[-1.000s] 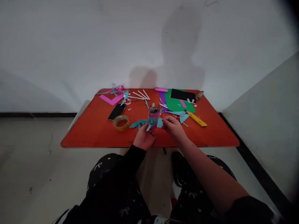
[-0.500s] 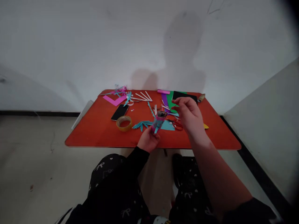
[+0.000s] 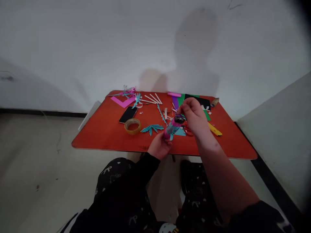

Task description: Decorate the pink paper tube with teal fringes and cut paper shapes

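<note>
A pink and light-blue paper tube point(image 3: 173, 128) leans to the right, its dark open end up, with my left hand point(image 3: 160, 145) wrapped round its lower end. My right hand point(image 3: 193, 116) is at the tube's upper end, thumb and fingers pinched together at the rim; what they hold, if anything, is too small to make out. Just left of the tube lies a folded teal paper fan point(image 3: 152, 129). Red scissors point(image 3: 188, 130) lie partly hidden behind my right hand, beside a light-blue paper piece point(image 3: 180, 132).
On the red table point(image 3: 97, 136) are a tape roll point(image 3: 132, 126), a phone point(image 3: 128, 114), a pink paper angle point(image 3: 123, 103), white strips point(image 3: 155, 98) and paper scraps. Black paper point(image 3: 204, 102), a yellow cutter point(image 3: 214, 128) and a brush-like item point(image 3: 214, 102) lie at the right.
My right hand has come down to the tube's upper end. The tube tilts further right in my left hand. The view has shifted slightly, and the yellow cutter shows more fully.
</note>
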The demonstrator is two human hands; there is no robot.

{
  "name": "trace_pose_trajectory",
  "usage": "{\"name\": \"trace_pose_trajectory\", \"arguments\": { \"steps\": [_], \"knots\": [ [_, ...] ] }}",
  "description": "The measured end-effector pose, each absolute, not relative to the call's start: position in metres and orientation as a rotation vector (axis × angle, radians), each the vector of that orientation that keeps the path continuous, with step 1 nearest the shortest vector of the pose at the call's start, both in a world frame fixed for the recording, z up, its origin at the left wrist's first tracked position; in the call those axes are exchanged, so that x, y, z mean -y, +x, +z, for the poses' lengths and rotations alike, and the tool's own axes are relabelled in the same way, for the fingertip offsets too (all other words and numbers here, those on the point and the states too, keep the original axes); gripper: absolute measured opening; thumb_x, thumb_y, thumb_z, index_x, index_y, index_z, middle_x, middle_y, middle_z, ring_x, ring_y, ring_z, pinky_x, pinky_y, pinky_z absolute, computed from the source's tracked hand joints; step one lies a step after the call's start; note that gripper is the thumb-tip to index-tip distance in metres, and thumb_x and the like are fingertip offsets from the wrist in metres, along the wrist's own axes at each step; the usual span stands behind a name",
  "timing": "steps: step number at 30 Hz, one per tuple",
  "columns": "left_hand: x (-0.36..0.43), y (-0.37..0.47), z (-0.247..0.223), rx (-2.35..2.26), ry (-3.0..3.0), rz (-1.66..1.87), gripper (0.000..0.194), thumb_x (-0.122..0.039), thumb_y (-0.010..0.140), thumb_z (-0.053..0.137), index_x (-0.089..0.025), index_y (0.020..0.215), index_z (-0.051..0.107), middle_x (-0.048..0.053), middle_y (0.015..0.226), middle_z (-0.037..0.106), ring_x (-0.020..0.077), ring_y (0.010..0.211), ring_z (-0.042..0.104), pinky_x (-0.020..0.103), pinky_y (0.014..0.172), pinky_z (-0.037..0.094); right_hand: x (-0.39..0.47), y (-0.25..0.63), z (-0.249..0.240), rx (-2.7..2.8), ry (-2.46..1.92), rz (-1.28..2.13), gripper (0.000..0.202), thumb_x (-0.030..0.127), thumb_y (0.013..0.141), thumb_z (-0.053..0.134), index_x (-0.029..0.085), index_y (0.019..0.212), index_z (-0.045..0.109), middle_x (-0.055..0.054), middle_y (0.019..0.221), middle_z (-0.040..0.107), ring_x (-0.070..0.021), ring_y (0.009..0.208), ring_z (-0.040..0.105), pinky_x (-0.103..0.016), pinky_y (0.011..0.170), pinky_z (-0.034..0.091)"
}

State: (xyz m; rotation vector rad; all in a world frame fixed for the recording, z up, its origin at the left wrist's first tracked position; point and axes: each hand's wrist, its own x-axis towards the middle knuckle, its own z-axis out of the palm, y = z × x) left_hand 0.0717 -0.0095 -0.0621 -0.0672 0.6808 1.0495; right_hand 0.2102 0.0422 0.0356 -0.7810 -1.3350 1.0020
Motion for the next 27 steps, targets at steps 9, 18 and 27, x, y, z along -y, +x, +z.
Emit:
{"name": "trace_pose_trajectory", "arguments": {
  "steps": [9, 18, 27],
  "knots": [
    [0.012, 0.074, -0.052, -0.647, -0.065, 1.078, 0.014, -0.017, 0.095, 0.057, -0.015, 0.081, 0.06, -0.003, 0.064, 0.053, 0.0051, 0.049, 0.045, 0.017, 0.051, 0.044, -0.034, 0.207, 0.018, 1.331, -0.767, 1.032, 0.019, 0.041, 0.097, 0.064, 0.025, 0.089, 0.056, 0.002, 0.08, 0.072, -0.0135, 0.071, 0.063, -0.027, 0.066, 0.05],
    [0.018, 0.078, -0.041, -0.706, 0.079, 1.093, 0.016, -0.023, 0.099, 0.052, -0.014, 0.093, 0.064, 0.0, 0.073, 0.06, 0.0068, 0.054, 0.052, 0.021, 0.059, 0.053, -0.05, 0.212, 0.011, 1.054, -0.661, 0.869, 0.01, 0.029, 0.098, 0.059, 0.028, 0.089, 0.056, 0.006, 0.066, 0.06, -0.0147, 0.061, 0.06, -0.027, 0.061, 0.049],
    [0.019, 0.074, -0.051, -0.849, 0.353, 1.201, 0.015, -0.022, 0.084, 0.066, -0.019, 0.097, 0.06, 0.003, 0.104, 0.066, 0.0079, 0.067, 0.059, 0.023, 0.062, 0.052, -0.06, 0.239, 0.025, 0.672, -0.634, 1.081, 0.017, 0.025, 0.099, 0.05, 0.025, 0.081, 0.052, 0.006, 0.067, 0.056, -0.0135, 0.06, 0.058, -0.028, 0.058, 0.052]
  ]
}}
